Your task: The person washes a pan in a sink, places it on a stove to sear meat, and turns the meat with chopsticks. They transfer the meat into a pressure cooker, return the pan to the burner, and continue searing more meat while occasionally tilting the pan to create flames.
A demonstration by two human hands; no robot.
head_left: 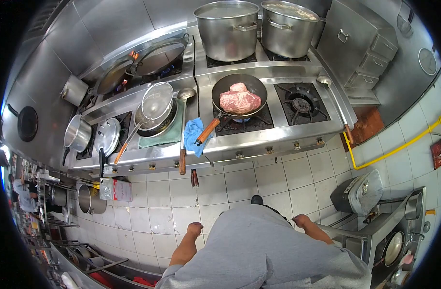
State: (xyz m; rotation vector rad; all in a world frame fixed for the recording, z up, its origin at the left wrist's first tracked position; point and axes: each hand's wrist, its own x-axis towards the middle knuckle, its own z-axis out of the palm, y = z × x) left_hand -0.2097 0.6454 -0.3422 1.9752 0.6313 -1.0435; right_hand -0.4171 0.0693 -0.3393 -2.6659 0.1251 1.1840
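Observation:
My left hand (195, 229) hangs low in front of the grey shirt, well back from the stove, its fingers curled closed with nothing visible in them. On the other side, my right hand (302, 221) is also closed; a small dark sliver shows at its fingertips, too small to name. Neither hand touches the cookware. Ahead, a frying pan (254, 85) with a wooden handle sits over a lit burner. It holds a large marbled piece of raw meat (240, 102) and a smaller piece (238, 87). A blue cloth (194, 132) lies beside the handle.
Two big stockpots (225, 38) stand at the back of the stove (273, 132). Woks (160, 58) sit over flames at back left. A ladle (183, 130), strainer (157, 101) and lidded pan (107, 135) lie left; another ladle (334, 98) lies right. A bin (358, 192) stands at right.

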